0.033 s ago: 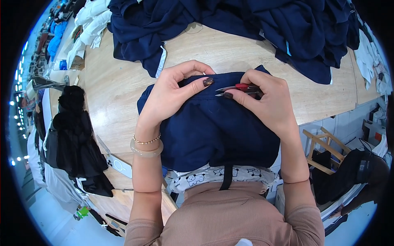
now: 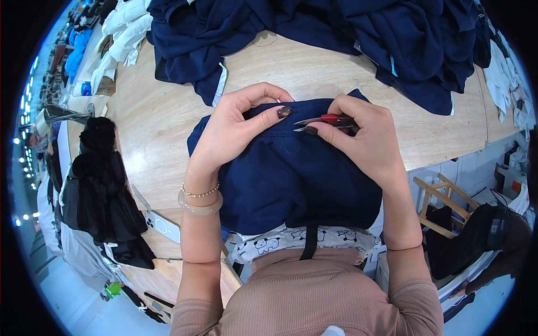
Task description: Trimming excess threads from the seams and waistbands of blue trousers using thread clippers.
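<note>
Nothing has visibly shifted: left hand (image 2: 238, 126) still pinches the navy garment (image 2: 297, 173), right hand (image 2: 367, 140), at three o'clock, grips red-handled snips (image 2: 325, 121), apparently mid-trim

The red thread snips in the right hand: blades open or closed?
Slightly open. The red thread snips in the right hand show two separate metal tips with a narrow gap, pointing at the navy garment.
</note>
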The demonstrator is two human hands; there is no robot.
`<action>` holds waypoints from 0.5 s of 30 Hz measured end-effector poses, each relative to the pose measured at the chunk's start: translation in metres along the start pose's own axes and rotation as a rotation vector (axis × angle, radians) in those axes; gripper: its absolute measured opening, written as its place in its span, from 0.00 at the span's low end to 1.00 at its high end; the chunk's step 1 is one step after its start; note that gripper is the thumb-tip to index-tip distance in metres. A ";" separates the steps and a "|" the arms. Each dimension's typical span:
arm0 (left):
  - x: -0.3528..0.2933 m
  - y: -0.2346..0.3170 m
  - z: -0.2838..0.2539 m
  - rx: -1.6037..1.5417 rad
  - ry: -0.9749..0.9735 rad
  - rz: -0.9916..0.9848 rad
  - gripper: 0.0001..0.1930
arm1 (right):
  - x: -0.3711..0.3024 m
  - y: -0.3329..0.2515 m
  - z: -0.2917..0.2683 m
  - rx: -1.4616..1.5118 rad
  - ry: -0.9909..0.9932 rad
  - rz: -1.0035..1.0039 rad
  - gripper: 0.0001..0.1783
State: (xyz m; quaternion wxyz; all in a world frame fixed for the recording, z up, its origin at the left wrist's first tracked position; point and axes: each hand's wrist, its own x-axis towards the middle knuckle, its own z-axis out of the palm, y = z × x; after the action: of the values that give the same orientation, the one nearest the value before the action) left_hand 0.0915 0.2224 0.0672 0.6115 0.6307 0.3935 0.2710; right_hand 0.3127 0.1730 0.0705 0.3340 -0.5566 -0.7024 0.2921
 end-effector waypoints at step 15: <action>0.000 -0.001 -0.002 -0.007 -0.007 -0.012 0.10 | -0.001 -0.003 -0.003 0.016 -0.026 0.040 0.17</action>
State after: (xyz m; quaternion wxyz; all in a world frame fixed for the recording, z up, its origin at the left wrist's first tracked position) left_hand 0.0897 0.2230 0.0668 0.6167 0.6271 0.3943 0.2666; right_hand 0.3132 0.1715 0.0749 0.3232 -0.5641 -0.6929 0.3117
